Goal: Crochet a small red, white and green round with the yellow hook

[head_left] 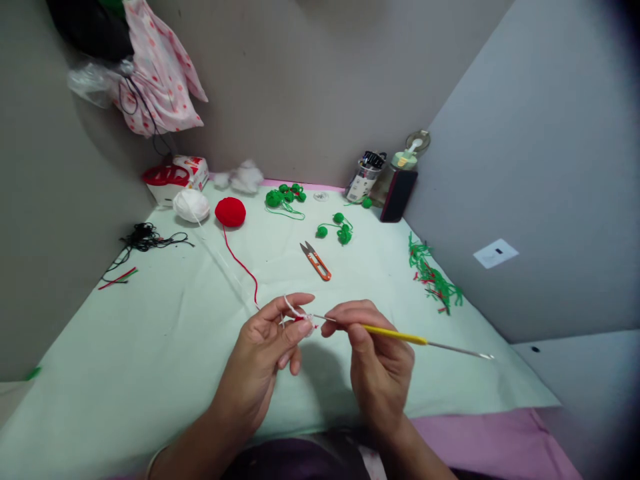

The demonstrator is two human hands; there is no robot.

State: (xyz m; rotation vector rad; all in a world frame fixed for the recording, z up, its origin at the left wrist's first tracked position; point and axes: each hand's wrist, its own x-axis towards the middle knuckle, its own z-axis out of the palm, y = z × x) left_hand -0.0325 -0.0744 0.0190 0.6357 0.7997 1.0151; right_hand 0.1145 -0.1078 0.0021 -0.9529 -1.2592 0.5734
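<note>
My left hand (pixel 265 353) pinches a small red and white crochet piece (pixel 306 323), with white yarn looped over its index finger. In my right hand (pixel 377 360) is a crochet hook (pixel 395 333) with a yellow handle, gripped like a pen. Its thin metal tip meets the crochet piece, while the other metal end points out to the right. White and red strands run from my left hand back to a white yarn ball (pixel 191 206) and a red yarn ball (pixel 231 212). Fingers partly cover the crochet piece.
Orange thread snips (pixel 316 261) lie beyond my hands. Small green balls (pixel 344 233) sit farther back. A pen cup (pixel 363 179) and a phone (pixel 399 196) stand at the back right. Green yarn scraps (pixel 433 277) lie by the right wall, black cords (pixel 147 238) at left.
</note>
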